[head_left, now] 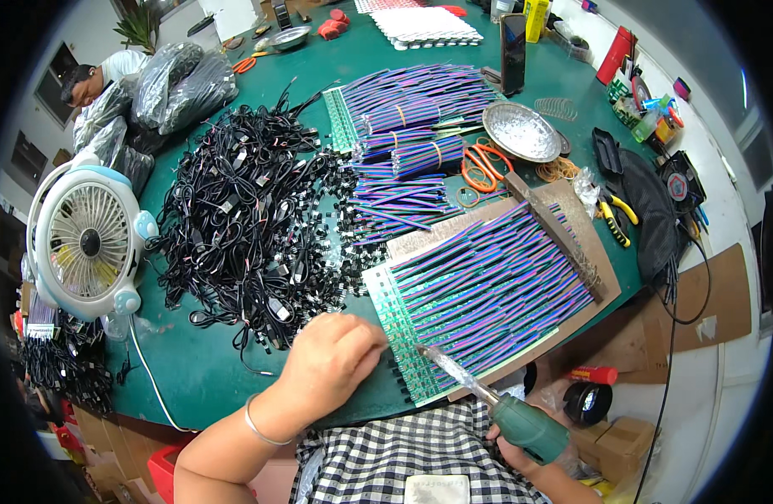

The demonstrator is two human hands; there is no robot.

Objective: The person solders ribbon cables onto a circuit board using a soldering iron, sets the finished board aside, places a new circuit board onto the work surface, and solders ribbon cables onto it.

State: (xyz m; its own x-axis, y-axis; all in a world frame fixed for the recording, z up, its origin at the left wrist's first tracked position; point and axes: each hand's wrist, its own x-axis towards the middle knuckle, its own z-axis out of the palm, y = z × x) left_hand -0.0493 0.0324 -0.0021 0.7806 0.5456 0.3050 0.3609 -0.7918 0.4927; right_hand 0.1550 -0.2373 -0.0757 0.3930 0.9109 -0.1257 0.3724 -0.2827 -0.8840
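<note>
My right hand [516,458] is wrapped round the green handle of a soldering iron [531,428], partly hidden behind it. The iron's metal tip rests at the green circuit board panel [407,353], among its small components. Just left of the panel's edge is my left hand [332,361], fingers curled together; whatever is in them, if anything, is hidden. Rows of blue, purple and black striped wires [496,294] run rightward from the panel. A long brown bar [559,239] lies across their far ends. Panel and wires lie on a brown board [601,252].
A tangled heap of black USB cables [235,218] fills the left middle of the green table. A white fan [88,239] stands at the left edge. Beyond the board lie wire bundles [416,118], orange-handled scissors [483,168] and a metal dish [525,132]. Another person [101,76] sits far left.
</note>
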